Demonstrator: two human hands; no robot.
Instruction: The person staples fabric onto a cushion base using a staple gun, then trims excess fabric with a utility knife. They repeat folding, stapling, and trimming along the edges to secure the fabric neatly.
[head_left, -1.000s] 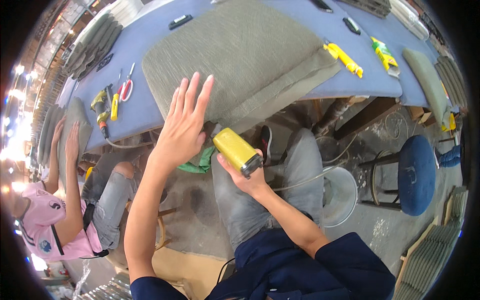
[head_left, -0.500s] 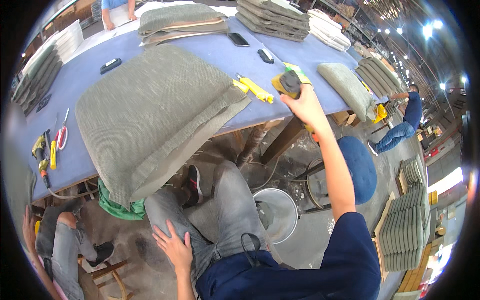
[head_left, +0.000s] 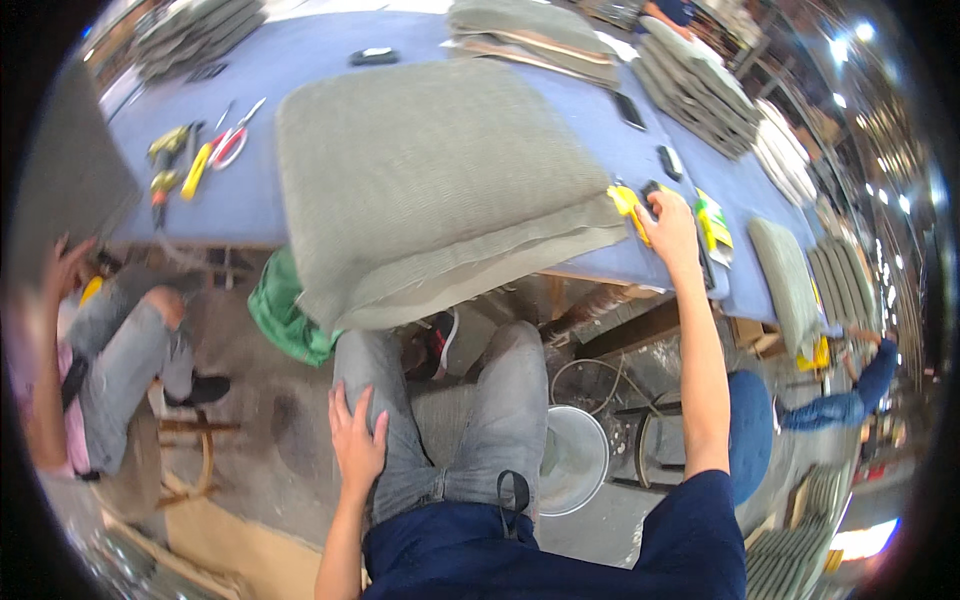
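Observation:
On the table edge, my right hand (head_left: 670,235) is closed round a black-and-yellow staple gun (head_left: 651,189), mostly hidden by the fingers. A yellow utility knife (head_left: 628,204) lies just left of that hand, by the cushion's corner. Just right of the hand is a yellow-green packet (head_left: 713,225). In front of me rests a large grey-green fabric-covered cushion (head_left: 440,150), its loose fabric edge hanging over the table's front. My left hand (head_left: 358,440) lies flat on my left thigh, fingers apart, holding nothing.
On the blue table (head_left: 245,205) at left lie red-handled scissors (head_left: 232,147), a yellow knife (head_left: 196,172) and another staple gun (head_left: 163,170). Cushion stacks (head_left: 690,85) stand behind. A person (head_left: 130,340) sits at left. A white bucket (head_left: 577,460) and blue stool (head_left: 750,430) are below right.
My view has turned left, so the table contents shift right. My right hand has lowered the staple gun beside the yellow knife. The left hand stays on my thigh.

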